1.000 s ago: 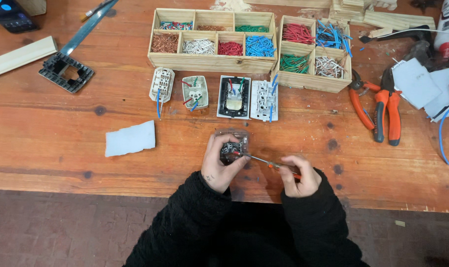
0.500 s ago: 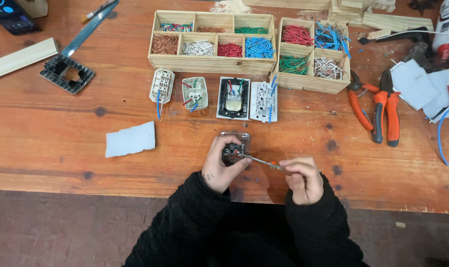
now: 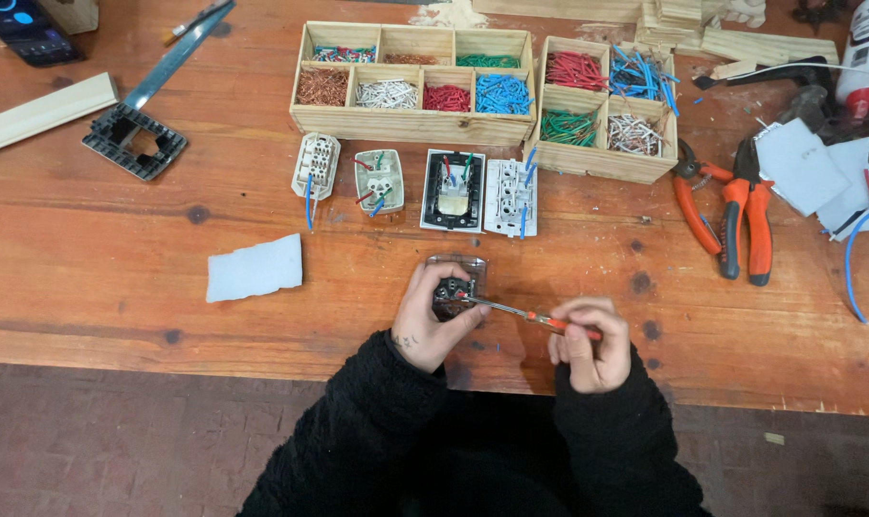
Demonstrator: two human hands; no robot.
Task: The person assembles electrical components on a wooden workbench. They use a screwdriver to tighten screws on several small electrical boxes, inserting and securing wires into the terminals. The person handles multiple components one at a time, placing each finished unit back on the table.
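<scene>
Black sleeves end in two bare hands at the near edge of the table. The left hand (image 3: 433,316) has its fingers curled snugly round a small dark switch module (image 3: 455,285), thumb against its side, holding it just above the wood. The right hand (image 3: 588,343) is closed to a loose fist, fingertips pinched on the orange handle of a thin screwdriver (image 3: 521,311) whose metal shaft runs leftward, the tip meeting the module's face. The surface is a worn reddish wooden workbench (image 3: 119,287); beyond the hands lie four wired switch bodies (image 3: 415,187), two wooden compartment trays (image 3: 415,81) of coloured wire offcuts, a white paper scrap (image 3: 255,268) to the left and orange-handled pliers (image 3: 731,206) to the right. A dark floor shows below the bench edge. Since half a second ago the right hand sits slightly higher and nearer the module; the left hand's hold is unchanged.
</scene>
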